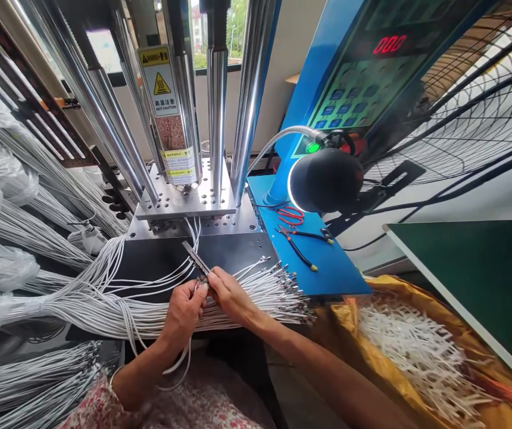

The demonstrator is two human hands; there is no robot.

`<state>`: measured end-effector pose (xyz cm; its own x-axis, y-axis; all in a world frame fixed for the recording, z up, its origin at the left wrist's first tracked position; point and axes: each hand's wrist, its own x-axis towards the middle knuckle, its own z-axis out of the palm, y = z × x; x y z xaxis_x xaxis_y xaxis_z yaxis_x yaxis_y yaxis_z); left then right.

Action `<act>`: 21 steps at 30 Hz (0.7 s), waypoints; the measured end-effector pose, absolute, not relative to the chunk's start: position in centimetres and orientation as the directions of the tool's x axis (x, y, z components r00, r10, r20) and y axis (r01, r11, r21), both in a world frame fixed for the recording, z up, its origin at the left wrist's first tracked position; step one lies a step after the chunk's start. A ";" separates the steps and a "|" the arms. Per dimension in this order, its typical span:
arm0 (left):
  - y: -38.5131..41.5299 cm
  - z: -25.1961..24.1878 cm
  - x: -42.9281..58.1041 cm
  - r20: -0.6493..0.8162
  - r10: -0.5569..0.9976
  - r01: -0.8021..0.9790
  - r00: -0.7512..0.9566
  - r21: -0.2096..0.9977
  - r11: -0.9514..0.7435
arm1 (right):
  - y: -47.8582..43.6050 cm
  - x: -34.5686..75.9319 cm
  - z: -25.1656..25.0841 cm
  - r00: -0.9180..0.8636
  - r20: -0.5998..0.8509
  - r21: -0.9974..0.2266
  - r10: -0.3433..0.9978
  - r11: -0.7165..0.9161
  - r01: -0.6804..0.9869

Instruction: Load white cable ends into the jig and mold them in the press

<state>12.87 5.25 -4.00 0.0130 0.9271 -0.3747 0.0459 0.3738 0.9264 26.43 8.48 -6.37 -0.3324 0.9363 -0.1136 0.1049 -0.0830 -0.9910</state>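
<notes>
My left hand [183, 311] and my right hand [229, 295] meet over a thick bundle of white cables [104, 304] lying across the dark machine bed [158, 256]. Both pinch the near end of a narrow metal strip fixture [196, 258] that slants up toward the press. The left fingers also hold a white cable end against the strip. Metal connector tips [289, 286] fan out to the right of my right hand. Several thin white cables run from the fixture up under the steel plate [184, 199].
Chrome columns [217, 101] of the press rise above, bearing a yellow hot-caution label [161, 80]. A blue shelf [322, 256] holds red scissors [290, 215] and cutters [298, 241]. A black lamp head [327, 179], a control panel [363, 65], a fan grille and a yellow bag of white scrap [421, 351] are right.
</notes>
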 end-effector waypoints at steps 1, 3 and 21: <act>5.4 -4.0 12.7 -0.378 0.925 0.053 0.038 0.925 0.376 | 8.5 26.5 -6.4 -0.346 -0.123 -0.991 0.930 -0.097 0.091; 5.7 -4.1 12.0 -0.371 0.927 0.078 0.060 0.927 0.367 | 8.6 26.6 -6.2 -0.375 -0.171 -0.984 0.911 -0.178 0.015; 6.2 -3.9 10.5 -0.392 0.902 0.104 0.180 0.920 0.379 | 8.7 27.0 -5.5 -0.456 -0.245 -0.945 0.856 -0.316 -0.084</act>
<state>10.47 6.19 -3.88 0.1795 0.9024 -0.3917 0.1042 0.3785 0.9197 26.98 8.69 -5.51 -0.4559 0.8556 -0.2453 -0.0844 -0.3159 -0.9450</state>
